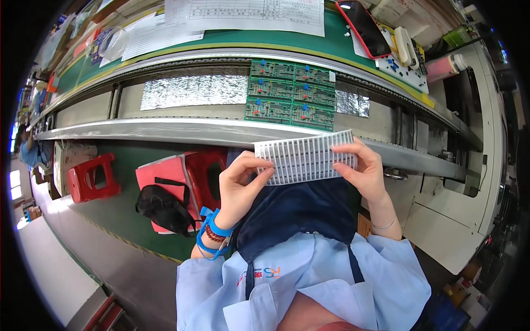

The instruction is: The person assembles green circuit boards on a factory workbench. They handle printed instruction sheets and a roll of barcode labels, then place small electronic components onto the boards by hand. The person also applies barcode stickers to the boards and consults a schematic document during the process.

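Note:
Between my two hands is a pale grey-white panel with rows of small rectangular cells, perhaps a sheet of labels; its exact kind is unclear. My left hand pinches its left end between thumb and fingers. At the other end my right hand grips it the same way, thumb below and fingers above. The panel is tilted slightly, its right end higher, over my dark apron. Just beyond it, a green circuit board panel with several repeated sections and blue parts rests across the conveyor rails. A blue strap circles my left wrist.
A metal conveyor rail runs across in front of me. Behind it, a green bench top carries printed papers and a red-edged phone. Red stools and a black bag are at the left; a pale machine stands right.

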The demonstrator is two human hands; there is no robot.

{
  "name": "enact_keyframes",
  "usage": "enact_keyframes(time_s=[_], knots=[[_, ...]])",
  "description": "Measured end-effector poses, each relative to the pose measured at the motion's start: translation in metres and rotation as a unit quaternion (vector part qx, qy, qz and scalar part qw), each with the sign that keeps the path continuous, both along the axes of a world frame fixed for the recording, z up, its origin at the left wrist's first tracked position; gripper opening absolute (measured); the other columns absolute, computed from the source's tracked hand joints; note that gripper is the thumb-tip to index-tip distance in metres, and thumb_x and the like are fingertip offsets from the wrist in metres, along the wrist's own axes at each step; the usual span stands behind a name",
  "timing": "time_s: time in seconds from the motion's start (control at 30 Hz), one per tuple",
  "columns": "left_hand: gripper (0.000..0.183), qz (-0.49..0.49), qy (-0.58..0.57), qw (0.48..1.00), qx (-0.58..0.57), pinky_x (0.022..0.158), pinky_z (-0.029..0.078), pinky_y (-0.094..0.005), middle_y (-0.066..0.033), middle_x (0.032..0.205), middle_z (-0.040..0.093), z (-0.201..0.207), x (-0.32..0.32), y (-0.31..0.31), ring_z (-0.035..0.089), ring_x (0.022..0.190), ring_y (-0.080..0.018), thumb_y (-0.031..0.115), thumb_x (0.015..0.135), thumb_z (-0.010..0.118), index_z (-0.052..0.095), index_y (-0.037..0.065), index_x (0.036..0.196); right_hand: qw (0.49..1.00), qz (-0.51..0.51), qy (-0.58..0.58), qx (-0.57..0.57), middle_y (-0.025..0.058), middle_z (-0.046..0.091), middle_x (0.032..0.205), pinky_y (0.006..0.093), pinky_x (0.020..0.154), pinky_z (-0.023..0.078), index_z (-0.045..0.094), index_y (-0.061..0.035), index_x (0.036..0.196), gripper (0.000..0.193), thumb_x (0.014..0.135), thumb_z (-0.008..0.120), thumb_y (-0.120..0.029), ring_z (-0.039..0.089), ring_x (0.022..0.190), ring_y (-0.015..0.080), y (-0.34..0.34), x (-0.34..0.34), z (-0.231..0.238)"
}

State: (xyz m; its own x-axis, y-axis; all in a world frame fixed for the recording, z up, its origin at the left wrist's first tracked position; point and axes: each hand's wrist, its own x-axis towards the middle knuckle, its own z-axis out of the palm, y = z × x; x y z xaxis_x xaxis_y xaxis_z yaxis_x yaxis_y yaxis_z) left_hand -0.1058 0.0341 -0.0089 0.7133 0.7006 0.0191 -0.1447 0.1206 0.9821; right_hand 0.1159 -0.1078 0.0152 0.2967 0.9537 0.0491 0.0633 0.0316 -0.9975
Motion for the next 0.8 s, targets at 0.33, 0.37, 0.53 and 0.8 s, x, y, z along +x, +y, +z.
enact_keyframes(time_s=[0.33,0.37,0.53,0.8], knots=[[0.030,-0.017,0.069,0.997,0.040,0.079,0.044,-0.0255,-0.0078,0.094,0.056,0.013,-0.005,0.005,0.054,0.083,-0.0138,-0.012,0.070,0.068,0.065,-0.003,0.098,0.988,-0.009,-0.121,-0.091,0.0034,0.057,0.089,0.0233,0.072,0.044,0.068,-0.0035,0.098,0.031,0.068,0.073,0.003,0.056,0.082,0.0122,-0.007,0.010,0.010],[0.027,-0.006,0.059,0.997,0.059,0.076,0.042,-0.0246,-0.0070,0.092,0.056,0.014,-0.005,0.005,0.052,0.082,-0.0131,-0.013,0.070,0.068,0.066,-0.003,0.094,0.988,-0.018,-0.129,-0.082,0.0024,0.054,0.085,0.0232,0.069,0.042,0.069,-0.0039,0.095,0.028,0.068,0.074,0.003,0.053,0.078,0.0115,-0.007,0.010,0.010],[0.066,0.067,-0.115,0.987,0.091,0.074,0.041,-0.0278,-0.0059,0.099,0.048,0.001,0.002,0.010,0.048,0.087,-0.0145,0.015,0.061,0.084,0.051,0.000,0.117,0.993,-0.044,-0.105,-0.008,-0.0014,0.040,0.073,0.0224,0.063,0.037,0.071,-0.0040,0.085,0.021,0.066,0.075,0.004,0.042,0.068,0.0093,-0.001,0.003,0.009],[0.036,-0.095,-0.071,0.991,0.056,0.074,0.045,-0.0248,-0.0047,0.094,0.052,0.003,0.038,-0.009,0.051,0.084,-0.0126,0.001,0.074,0.071,0.061,0.002,0.109,0.999,0.026,0.041,-0.015,-0.0004,0.048,0.075,0.0212,0.061,0.036,0.069,-0.0038,0.080,0.009,0.072,0.073,-0.001,0.046,0.069,0.0076,0.026,-0.024,0.008]])
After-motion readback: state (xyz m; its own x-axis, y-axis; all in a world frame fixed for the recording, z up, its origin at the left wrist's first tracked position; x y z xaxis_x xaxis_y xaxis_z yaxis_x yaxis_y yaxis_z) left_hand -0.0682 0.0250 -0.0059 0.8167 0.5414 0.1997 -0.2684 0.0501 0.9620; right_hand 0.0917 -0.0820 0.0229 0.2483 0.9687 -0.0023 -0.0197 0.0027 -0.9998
